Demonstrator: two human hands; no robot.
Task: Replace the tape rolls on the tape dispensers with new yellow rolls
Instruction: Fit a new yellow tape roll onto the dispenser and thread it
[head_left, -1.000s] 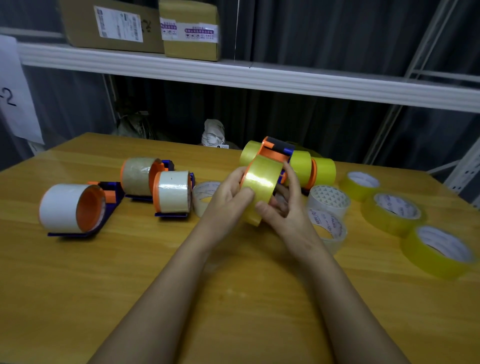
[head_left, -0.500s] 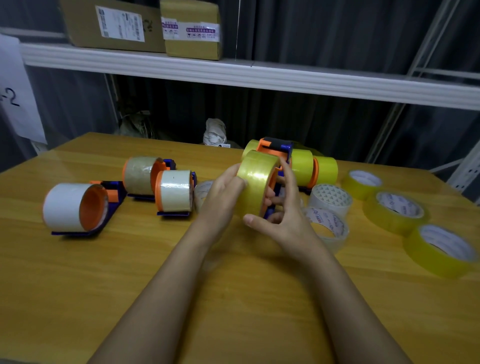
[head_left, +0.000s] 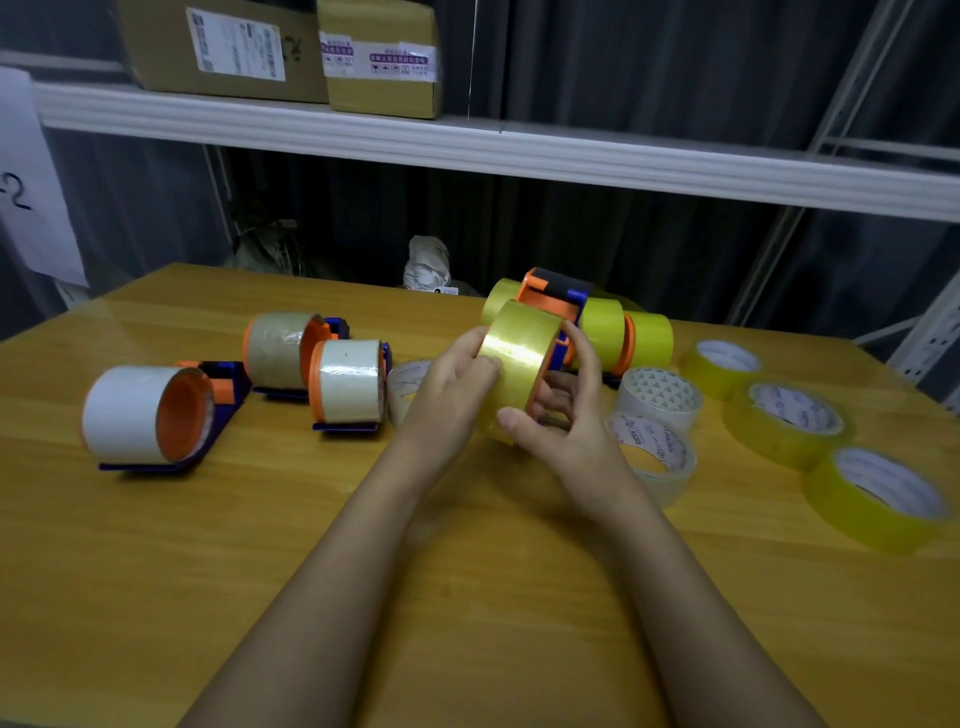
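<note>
A: Head camera showed both hands up over the middle of the wooden table (head_left: 156, 597). What were they doing?

B: The left hand (head_left: 447, 384) was wrapped around a yellow tape roll (head_left: 519, 358). The right hand (head_left: 566, 415) was closed on the orange and blue dispenser (head_left: 558, 304) behind it. I think the roll was being pushed onto the dispenser's wheel.

A: Was it all the way on?

B: I could not tell. The hands hid that part. Next, I think, the roll had to be pushed on straight until it sat snug, and then the tape end pulled to the front.

A: What else needed new rolls?

B: On the left stood a dispenser with a white roll (head_left: 135, 415), one with a brown roll (head_left: 275, 351) and one with a pale roll (head_left: 348, 382). Those looked not done yet. Just behind the hands were dispensers with yellow rolls (head_left: 649, 340). Spare yellow rolls (head_left: 784, 421) lay flat on the right.

A: Any words to read?

B: Clear rolls (head_left: 657, 400) near the right hand had print inside, but too small to read. The boxes (head_left: 234, 49) on the far shelf had labels, too blurry. A paper sheet (head_left: 26, 192) on the far left showed a "2".
</note>
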